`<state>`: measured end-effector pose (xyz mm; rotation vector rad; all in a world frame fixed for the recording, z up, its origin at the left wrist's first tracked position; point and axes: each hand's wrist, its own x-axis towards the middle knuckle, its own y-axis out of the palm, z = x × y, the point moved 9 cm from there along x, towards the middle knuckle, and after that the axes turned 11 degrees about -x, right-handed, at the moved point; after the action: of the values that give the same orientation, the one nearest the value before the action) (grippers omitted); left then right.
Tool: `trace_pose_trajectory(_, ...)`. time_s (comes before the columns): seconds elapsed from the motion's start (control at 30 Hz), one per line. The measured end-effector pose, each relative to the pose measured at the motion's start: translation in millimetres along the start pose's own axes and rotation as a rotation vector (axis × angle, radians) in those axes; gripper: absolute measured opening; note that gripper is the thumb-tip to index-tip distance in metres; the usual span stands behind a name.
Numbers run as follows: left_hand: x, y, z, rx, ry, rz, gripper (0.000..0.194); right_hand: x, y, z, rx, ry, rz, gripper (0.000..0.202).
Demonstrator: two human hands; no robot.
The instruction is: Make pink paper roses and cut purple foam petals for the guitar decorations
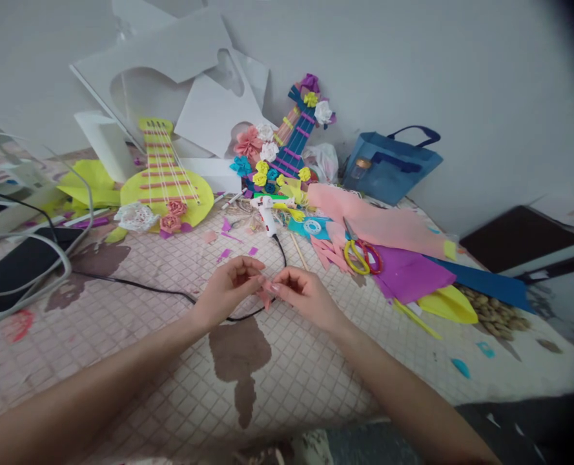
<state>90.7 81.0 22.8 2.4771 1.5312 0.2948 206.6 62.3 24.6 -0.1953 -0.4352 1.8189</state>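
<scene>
Between my two hands, over the middle of the table, is a small piece of pink crepe paper (266, 298). My left hand (231, 287) pinches it from the left, thumb against fingers. From the other side my right hand (306, 294) pinches the same piece, the fingertips of both hands nearly touching. Just beyond them lies a white glue gun (266, 216), its black cord running under my hands. To the right, pink paper strips (332, 253) lie beside scissors (357, 257) with yellow handles and a second red-handled pair.
A yellow paper guitar (165, 184) with paper flowers stands back left. A blue one (294, 139) leans on the wall. Pink crepe paper (378, 219), purple sheets (407, 274) and peanuts (492, 313) lie right. A blue bag (388, 168) stands behind; a black cord (136, 283) crosses the left.
</scene>
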Motion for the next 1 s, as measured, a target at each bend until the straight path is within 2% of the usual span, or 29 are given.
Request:
trace_pose_trajectory(0.1,3.5,-5.0,-1.7,0.042,0.015,0.007,0.024,-0.7,-2.9,3.7,-0.114,-0.008,0.032,0.016)
trace_pose_trajectory(0.17,7.0,-12.5,-6.4,0.143,0.052,0.007,0.024,0.1,-13.0,3.2,-0.170,-0.003,-0.020,0.016)
trace_pose_trajectory(0.27,12.4,-24.3,-12.1,0.460,0.088,-0.002,0.018,2.7,-29.1,-6.7,-0.090,0.048,-0.124,0.018)
trace_pose_trajectory(0.33,14.9,-24.4,-13.8,0.665,0.126,0.035,0.012,4.8,-31.3,-16.5,0.018,0.097,-0.140,0.022)
trace_pose_trajectory(0.4,14.6,-13.1,-14.5,0.778,0.217,0.149,0.015,6.6,-28.3,-23.5,0.106,0.131,-0.131,0.025)
trace_pose_trajectory(0.53,6.5,18.1,-6.1,0.827,0.349,0.476,0.022,8.4,-20.4,-28.0,0.197,0.152,-0.115,0.027)
trace_pose_trajectory(0.63,7.0,24.2,-3.7,0.850,0.370,0.548,0.018,9.0,-18.0,-29.1,0.221,0.160,-0.116,0.029)
trace_pose_trajectory(0.77,12.7,21.2,-6.2,0.809,0.335,0.545,0.009,10.0,-15.1,-31.7,0.295,0.194,-0.099,0.029)
trace_pose_trajectory(0.9,21.4,6.7,-2.6,0.754,0.161,0.411,0.008,10.8,-12.6,-35.2,0.370,0.242,-0.070,0.030)
trace_pose_trajectory(1.0,23.3,0.8,-4.3,0.705,0.116,0.341,0.009,11.8,-17.3,-32.9,0.354,0.228,-0.066,0.028)
